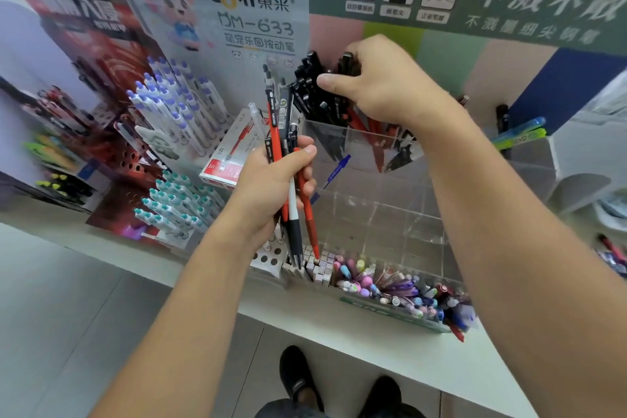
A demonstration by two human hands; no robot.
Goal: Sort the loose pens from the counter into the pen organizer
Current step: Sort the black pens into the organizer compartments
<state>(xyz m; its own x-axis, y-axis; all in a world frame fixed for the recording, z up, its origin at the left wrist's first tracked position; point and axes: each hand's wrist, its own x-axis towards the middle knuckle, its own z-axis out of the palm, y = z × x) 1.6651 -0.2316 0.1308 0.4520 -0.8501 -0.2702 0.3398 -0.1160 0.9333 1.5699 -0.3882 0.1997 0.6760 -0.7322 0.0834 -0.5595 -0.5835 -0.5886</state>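
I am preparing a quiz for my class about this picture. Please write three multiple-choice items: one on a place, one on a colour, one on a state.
1. Where is the right hand?
A. At the black pens in the clear organizer
B. On the floor
C. On the red box

2. What colour is the single pen lying in the organizer's middle part?
A. Green
B. Blue
C. Yellow

3. What is the left hand doing?
A. Hanging with nothing in it
B. Pressing flat on the counter
C. Gripping a bundle of pens

Answers: 1 A, its fingers lie among the black pen tops; 2 B, its barrel and cap are blue; 3 C, fingers and thumb curl round red and black pens.
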